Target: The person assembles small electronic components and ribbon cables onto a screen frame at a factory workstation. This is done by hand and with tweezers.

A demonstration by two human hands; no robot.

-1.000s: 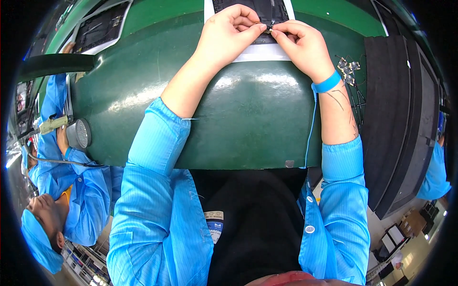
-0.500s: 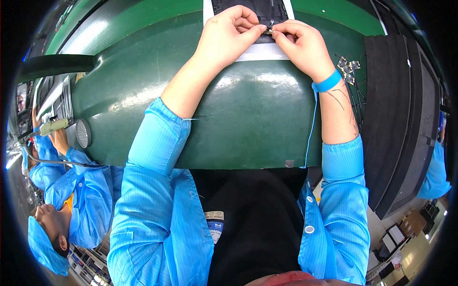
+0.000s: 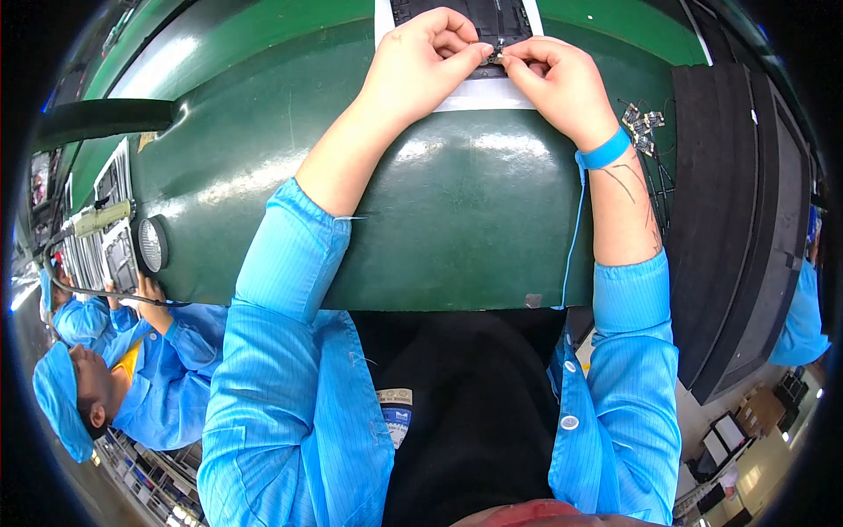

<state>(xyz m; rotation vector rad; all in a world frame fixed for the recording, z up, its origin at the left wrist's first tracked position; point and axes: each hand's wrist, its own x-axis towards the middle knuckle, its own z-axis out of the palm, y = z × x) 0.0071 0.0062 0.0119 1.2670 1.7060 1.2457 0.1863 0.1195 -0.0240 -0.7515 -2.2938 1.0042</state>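
Pinching a tiny dark part [image 3: 495,56] from either side, the left hand [image 3: 425,63] and the right hand [image 3: 560,84] each bring thumb and forefinger together, the other fingers curled; the part's outline is too small and covered to make out. It sits over the lower half of a black, moulded panel [image 3: 513,22], matt and ridged, set in a smooth white border [image 3: 486,96]. Beneath spreads the desk [image 3: 448,211], glossy dark green with streaked reflections. A flat blue band [image 3: 606,150] wraps the right wrist, trailing a thin blue cord [image 3: 575,233] down to the desk's near edge. Beside that forearm lie a cluster of small, angular circuit boards [image 3: 644,125] and slim black rods or cables. Farther right stand dark, flat-faced slabs [image 3: 716,220]. Finely striped, gathered blue sleeves [image 3: 285,255] cover both upper forearms. Near the desk's left end sits a round, grey-rimmed object [image 3: 153,244] with a textured face.
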